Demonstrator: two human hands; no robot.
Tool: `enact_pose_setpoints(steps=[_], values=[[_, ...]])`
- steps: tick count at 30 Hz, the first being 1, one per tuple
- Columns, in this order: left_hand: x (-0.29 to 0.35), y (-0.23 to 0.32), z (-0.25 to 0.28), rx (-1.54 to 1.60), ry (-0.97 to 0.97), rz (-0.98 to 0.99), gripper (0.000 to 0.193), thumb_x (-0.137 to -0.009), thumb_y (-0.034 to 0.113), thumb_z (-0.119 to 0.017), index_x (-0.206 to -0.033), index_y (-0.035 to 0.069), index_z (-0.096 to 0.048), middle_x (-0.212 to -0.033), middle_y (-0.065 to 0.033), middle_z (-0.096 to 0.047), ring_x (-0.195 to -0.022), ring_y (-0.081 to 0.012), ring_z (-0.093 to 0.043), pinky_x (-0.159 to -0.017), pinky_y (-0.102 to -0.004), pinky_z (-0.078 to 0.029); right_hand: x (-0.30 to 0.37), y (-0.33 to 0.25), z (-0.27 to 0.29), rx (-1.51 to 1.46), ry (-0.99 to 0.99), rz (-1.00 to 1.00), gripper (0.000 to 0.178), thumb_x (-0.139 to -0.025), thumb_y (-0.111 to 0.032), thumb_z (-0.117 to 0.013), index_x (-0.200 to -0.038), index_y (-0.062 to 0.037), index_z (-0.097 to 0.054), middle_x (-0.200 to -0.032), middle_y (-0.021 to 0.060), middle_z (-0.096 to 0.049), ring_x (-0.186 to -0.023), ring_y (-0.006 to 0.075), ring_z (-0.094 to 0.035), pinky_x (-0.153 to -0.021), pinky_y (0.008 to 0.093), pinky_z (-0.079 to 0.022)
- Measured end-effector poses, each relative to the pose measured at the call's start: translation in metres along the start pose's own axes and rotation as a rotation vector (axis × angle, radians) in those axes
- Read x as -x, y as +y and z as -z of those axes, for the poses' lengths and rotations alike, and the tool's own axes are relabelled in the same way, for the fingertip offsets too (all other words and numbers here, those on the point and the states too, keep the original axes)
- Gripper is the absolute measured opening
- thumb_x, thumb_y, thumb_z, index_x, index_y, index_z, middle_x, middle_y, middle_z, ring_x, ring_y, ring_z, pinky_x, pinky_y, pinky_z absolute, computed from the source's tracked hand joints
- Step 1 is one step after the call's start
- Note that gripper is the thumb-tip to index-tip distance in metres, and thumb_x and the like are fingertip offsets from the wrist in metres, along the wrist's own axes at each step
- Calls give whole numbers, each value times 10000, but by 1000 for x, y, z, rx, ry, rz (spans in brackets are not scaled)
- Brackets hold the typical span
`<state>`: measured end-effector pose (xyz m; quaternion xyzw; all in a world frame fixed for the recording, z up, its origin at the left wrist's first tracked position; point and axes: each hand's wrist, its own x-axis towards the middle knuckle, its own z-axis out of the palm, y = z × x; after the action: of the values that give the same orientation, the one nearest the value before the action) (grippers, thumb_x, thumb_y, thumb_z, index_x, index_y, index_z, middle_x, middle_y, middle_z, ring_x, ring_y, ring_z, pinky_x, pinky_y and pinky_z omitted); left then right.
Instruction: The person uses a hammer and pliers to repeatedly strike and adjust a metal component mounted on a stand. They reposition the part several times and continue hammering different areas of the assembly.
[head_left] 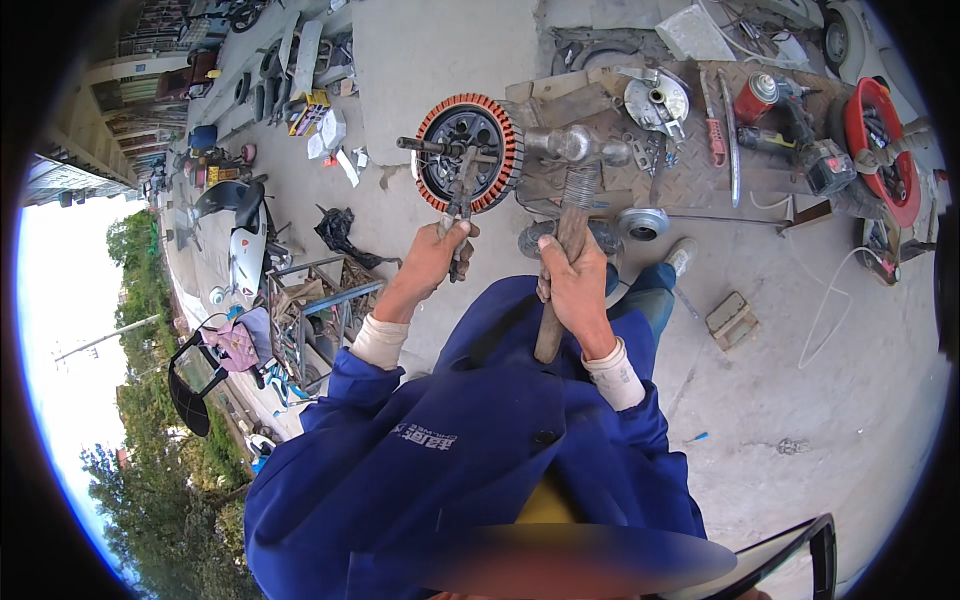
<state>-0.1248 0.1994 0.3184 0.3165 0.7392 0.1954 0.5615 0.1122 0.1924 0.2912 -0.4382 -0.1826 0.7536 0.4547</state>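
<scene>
My left hand [432,262] is closed around a dark metal tool that looks like pliers [466,182]. Its jaws reach over the axle [425,146] of a motor stator [513,150], a round core ringed with orange-red windings. Whether they grip the axle is too small to tell. In my right hand [578,285] is a hammer [572,228], its wooden handle wrapped with wire near the top. The thick metal hammer head [572,145] is just right of the stator, and the handle's end points down toward my body.
A worn metal-topped bench [690,165] carries a brake plate [655,105], a red-handled screwdriver [716,140], a red spray can [757,97], a cordless drill [800,125] and a red basin [910,200] of parts. To the left stand a metal frame cart [335,300] and a white scooter [245,250].
</scene>
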Motion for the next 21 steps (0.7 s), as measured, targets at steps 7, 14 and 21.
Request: enact_pose_setpoints(steps=[7,14,21], values=[[-6,-2,1,-20,23,-2,375,-1092,344,-553,-1124,-19,-643,-753,-34,-591,-600,-146,-577,-533,-309,-496,-4,19,0,46,-32,-94,201,-1021,-100,-650,-1160,-14,-533,-683,-11,-520,-486,80,-522,-418,269,-417],[-4,1,6,-8,19,-1,365,-1092,343,-547,-1115,-8,-643,-754,-32,-584,-604,-144,-571,-534,-306,-490,-8,29,-4,88,-46,-75,224,-1017,-118,-661,-1156,-11,-522,-686,-7,-532,-488,83,-528,-418,271,-419],[-9,2,6,21,21,-5,380,-1090,341,-560,-1104,-29,-650,-736,-36,-580,-584,-144,-569,-518,-312,-485,-13,33,-4,92,-35,-79,276,-1023,-122,-645,-1236,5,-525,-689,-2,-537,-490,88,-534,-421,273,-432]])
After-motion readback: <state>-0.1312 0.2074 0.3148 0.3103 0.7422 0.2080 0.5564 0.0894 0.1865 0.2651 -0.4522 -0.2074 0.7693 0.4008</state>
